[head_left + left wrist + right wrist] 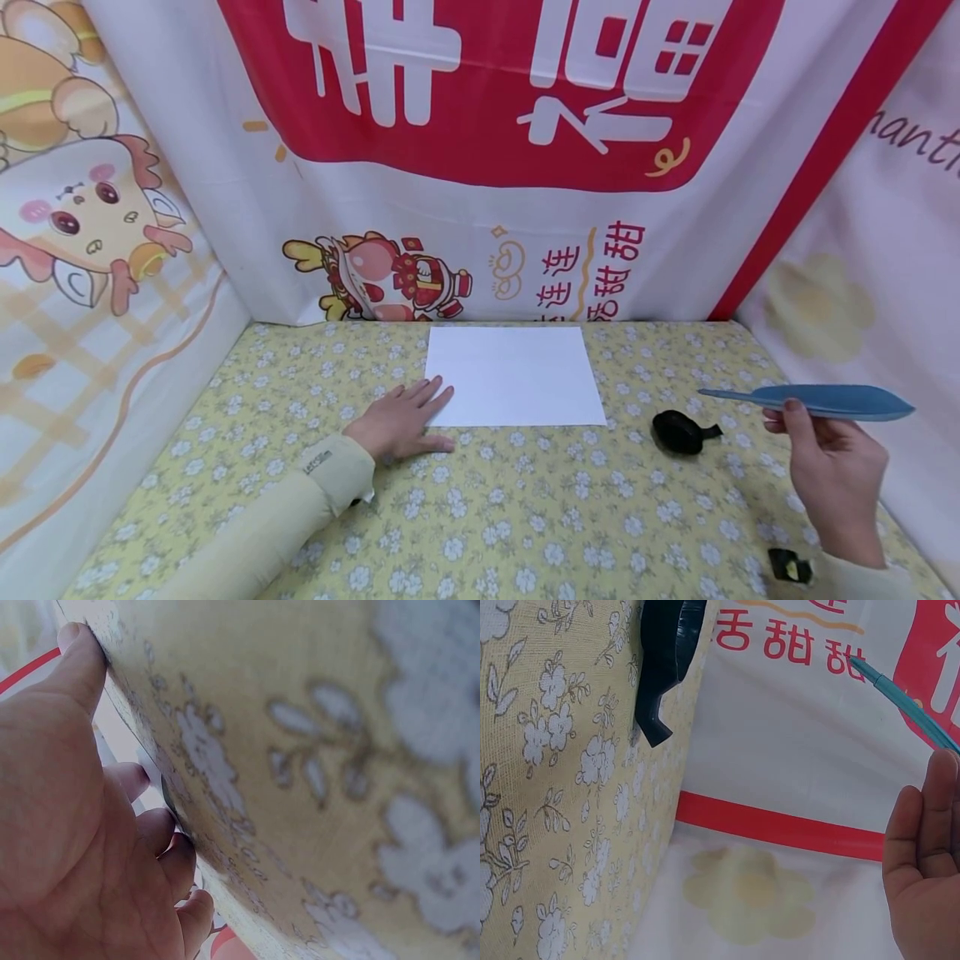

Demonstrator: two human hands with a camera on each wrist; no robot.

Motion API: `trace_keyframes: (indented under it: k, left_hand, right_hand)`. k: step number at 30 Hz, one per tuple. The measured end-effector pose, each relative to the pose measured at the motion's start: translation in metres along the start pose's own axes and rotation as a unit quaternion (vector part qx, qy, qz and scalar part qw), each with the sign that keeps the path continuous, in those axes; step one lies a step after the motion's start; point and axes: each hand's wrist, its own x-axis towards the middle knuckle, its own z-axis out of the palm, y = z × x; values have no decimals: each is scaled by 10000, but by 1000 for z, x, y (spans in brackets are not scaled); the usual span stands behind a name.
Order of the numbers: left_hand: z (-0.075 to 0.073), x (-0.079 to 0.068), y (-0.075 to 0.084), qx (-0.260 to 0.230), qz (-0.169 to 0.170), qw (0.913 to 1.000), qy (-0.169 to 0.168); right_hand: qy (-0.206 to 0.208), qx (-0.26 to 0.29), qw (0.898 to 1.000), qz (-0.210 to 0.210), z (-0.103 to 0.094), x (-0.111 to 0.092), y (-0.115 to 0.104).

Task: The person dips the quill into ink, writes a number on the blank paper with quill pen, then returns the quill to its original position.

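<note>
A white sheet of paper lies near the table's back edge. My left hand rests spread at its lower left corner, fingertips touching the paper; in the left wrist view the hand shows from the palm side. My right hand pinches a blue feather-shaped pen above the table, its thin tip pointing left. In the right wrist view, part of the hand and the pen's slim end appear. Below and left of the pen sits a small round black dish with a short handle.
A floral yellow tablecloth covers the table. Printed cloth hangs behind as a back wall and along the left side and right side. Near my right wrist is a small black object of unclear kind.
</note>
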Motion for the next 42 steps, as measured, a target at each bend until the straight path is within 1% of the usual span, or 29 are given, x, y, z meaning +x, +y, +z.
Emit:
trace_keyframes:
  k: [7, 9, 11, 12, 14, 15, 17, 18, 20, 23, 27, 29, 30, 34, 36, 42]
  left_hand:
    - [2, -1, 0, -63, 26, 10000, -13]
    - [2, -2, 0, -51, 15, 10000, -22]
    - [2, -2, 1, -56, -8, 10000, -33]
    - [2, -1, 0, -50, -15, 10000, -26]
    - [3, -1, 0, -29, -20, 10000, -22]
    - [3, 0, 0, -19, -24, 10000, -21]
    - [3, 0, 0, -12, -13, 10000, -23]
    - [4, 0, 0, -2, -18, 10000, -29]
    - [4, 0, 0, -23, -22, 10000, -48]
    - [4, 0, 0, -44, -32, 10000, -53]
    - [5, 0, -1, -30, -42, 10000, -32]
    - [5, 1, -1, -12, -39, 10000, -19]
    - [5, 1, -1, -11, -33, 10000, -15]
    - [4, 1, -2, -26, -26, 10000, -34]
    - [3, 1, -2, -33, -24, 10000, -41]
    - [3, 2, -2, -27, -16, 10000, -5]
  right_hand:
    - [76, 36, 9999, 112, 2, -1, 4]
    - [93, 67, 9997, 207, 2, -2, 5]
    - [96, 317, 9985, 444, 2, -2, 6]
    - [109, 575, 9964, 618, 2, -2, 7]
    - [169, 1183, 9874, 1038, 2, -1, 8]
    - [218, 1512, 9801, 1269, 3, -1, 8]
    - [353, 2051, 9621, 1763, 3, 0, 8]
    - [406, 2213, 9544, 1963, 4, 0, 8]
    - [461, 2327, 9442, 2287, 6, 0, 7]
    - [506, 2527, 9316, 2563, 6, 1, 9]
    - [453, 3048, 9134, 2660, 4, 2, 11]
    - [390, 3308, 9011, 2775, 3, 2, 12]
    - [351, 3375, 8968, 2839, 2, 2, 13]
    - [119, 3372, 8878, 3131, 1, 2, 15]
    - [7, 3321, 8853, 3257, 1, 2, 16]
    - [-199, 3399, 8747, 3449, 1, 2, 18]
